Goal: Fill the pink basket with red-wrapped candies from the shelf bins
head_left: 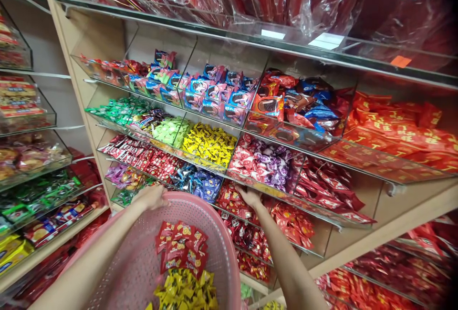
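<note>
Gripping the far rim of the basket [218, 233], the left hand [152, 198] is curled closed over its edge; the right hand [249, 197] reaches in at the front edge of a bin of red packets [229, 200] on the rack [80, 95], its fingertips hidden there, so I cannot tell how far open it is or whether it has hold of any; more red packets lie in a loose heap in the right half of the basket, with yellow sweets [189, 291] beside them towards its near edge.

The packets look light and soft, in a shiny film likely to slide, one over another; what is inside could well crush, so a loose scoop from beneath, or a light pinch at the crimped ends, should suit better than a hard squeeze on the middle; the bin's front edge looks hard, and knuckles or film might catch on it.

The basket seems to be thin, perforated plastic, fairly stiff but apt to flex; with its contents off to the right, it may tip that way, so the thick rim is the sound place to hold.
</note>
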Demonstrator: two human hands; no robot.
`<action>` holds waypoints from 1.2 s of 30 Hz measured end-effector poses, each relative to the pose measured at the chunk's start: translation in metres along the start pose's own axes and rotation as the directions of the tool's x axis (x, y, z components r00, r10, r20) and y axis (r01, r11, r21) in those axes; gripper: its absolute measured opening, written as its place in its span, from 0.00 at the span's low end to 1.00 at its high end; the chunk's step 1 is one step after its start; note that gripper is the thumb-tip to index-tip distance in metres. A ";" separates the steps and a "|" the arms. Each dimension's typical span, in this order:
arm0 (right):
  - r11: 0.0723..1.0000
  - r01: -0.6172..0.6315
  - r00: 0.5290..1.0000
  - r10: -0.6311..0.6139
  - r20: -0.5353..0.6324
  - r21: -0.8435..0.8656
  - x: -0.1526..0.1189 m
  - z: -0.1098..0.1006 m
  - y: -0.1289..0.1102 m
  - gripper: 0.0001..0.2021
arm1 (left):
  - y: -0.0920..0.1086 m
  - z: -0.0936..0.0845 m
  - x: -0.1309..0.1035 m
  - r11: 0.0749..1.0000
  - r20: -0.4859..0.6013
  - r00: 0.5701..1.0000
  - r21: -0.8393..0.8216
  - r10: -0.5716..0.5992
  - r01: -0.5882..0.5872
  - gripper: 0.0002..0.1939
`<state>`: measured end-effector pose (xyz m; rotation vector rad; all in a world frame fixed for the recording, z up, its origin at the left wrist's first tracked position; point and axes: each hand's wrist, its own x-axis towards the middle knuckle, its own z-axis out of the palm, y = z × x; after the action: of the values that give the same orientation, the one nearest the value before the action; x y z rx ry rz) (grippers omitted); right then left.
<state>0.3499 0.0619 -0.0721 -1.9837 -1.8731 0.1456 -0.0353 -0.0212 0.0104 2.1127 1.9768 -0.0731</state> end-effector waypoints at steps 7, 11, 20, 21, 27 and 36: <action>0.990 0.131 0.986 -0.137 -0.099 -0.061 -0.027 0.006 -0.007 0.31 | 0.005 -0.001 -0.001 0.999 0.006 0.999 0.013 0.043 -0.043 0.20; 0.980 0.185 0.973 -0.193 -0.130 -0.065 -0.040 0.006 -0.009 0.26 | 0.006 -0.002 -0.002 0.998 -0.010 0.998 0.011 0.058 -0.058 0.20; 0.923 0.373 0.906 -0.384 -0.177 -0.091 -0.066 0.004 -0.011 0.20 | 0.006 0.000 0.001 0.998 0.003 0.998 -0.011 0.055 -0.055 0.20; 0.916 0.392 0.900 -0.401 -0.168 -0.085 -0.068 0.004 -0.010 0.20 | 0.006 0.000 0.001 0.999 0.003 0.999 -0.010 0.052 -0.052 0.20; 0.915 0.403 0.906 -0.400 -0.137 -0.009 -0.077 -0.004 -0.003 0.27 | 0.006 -0.001 0.000 0.999 -0.002 0.999 0.000 0.049 -0.049 0.21; 0.940 0.335 0.940 -0.338 0.049 0.062 -0.069 -0.031 0.021 0.27 | 0.008 -0.007 -0.005 0.999 -0.002 0.999 0.010 0.046 -0.046 0.22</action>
<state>0.3736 -0.0121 -0.0653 -1.6098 -2.1906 0.1539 -0.0282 -0.0247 0.0191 2.1640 1.9322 -0.0719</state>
